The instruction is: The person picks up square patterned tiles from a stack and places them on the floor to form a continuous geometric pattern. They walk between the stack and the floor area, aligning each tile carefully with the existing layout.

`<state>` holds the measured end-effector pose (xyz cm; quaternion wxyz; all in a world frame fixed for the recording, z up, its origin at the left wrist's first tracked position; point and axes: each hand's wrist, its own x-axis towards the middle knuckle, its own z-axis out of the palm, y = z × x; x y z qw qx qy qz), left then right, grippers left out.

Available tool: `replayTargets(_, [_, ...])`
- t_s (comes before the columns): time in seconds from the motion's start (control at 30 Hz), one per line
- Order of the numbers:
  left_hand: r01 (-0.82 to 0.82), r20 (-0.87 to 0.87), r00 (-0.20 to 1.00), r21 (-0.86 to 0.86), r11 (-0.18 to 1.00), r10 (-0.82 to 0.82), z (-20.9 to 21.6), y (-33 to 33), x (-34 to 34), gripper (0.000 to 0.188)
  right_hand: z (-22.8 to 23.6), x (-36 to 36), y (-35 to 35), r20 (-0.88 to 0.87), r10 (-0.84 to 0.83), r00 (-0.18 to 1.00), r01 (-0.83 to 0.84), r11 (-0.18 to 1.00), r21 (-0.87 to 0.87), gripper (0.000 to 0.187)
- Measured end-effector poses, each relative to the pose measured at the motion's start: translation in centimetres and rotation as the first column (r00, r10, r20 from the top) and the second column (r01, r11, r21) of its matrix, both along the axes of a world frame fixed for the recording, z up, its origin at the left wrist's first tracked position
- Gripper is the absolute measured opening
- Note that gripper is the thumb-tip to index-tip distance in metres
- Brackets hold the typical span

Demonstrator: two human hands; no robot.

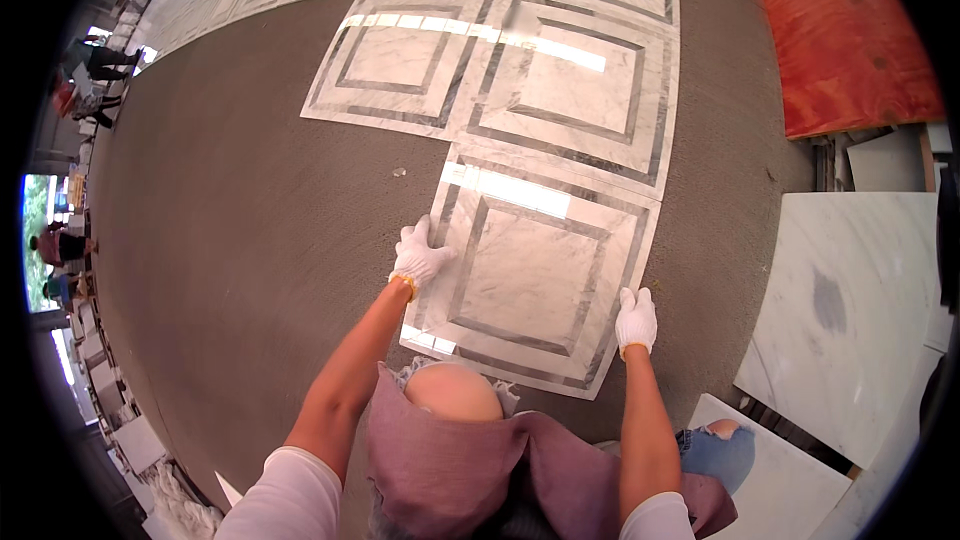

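Note:
A large square marble tile, white with grey inlaid bands, lies in front of my knees. Its far edge meets the row of laid tiles. My left hand, in a white knit glove with a yellow cuff, grips the tile's left edge, thumb over the top face and fingers along the side. On the opposite edge, my right hand, gloved the same way, holds the tile with bent fingers. The undersides of both hands are hidden.
Grey mortar bed spreads to the left and along the right. At the right stand a red-orange board and white marble slabs. Several people and stacked materials line the far left.

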<state>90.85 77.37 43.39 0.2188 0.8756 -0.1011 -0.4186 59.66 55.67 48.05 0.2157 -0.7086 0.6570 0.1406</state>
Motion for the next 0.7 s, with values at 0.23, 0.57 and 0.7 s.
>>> replayTargets(0.23, [0.081,0.016,0.996,0.051,0.995,-0.082,0.6,-0.3,0.1,0.093,-0.4,-0.2,-0.4,-0.004,-0.019,1.0,0.019,0.999,0.033,0.041])
replayTargets(0.57, [0.392,0.281,0.892,-0.09,0.915,-0.355,2.2,5.9,-3.3,0.092,2.5,-0.8,1.3,0.011,-0.017,1.0,0.016,0.999,0.04,0.047])
replayTargets(0.7, [0.368,0.319,0.888,-0.062,0.928,-0.331,2.5,11.1,-7.1,0.091,4.3,-2.0,4.3,-0.114,-0.048,0.992,0.063,0.99,0.128,0.058])
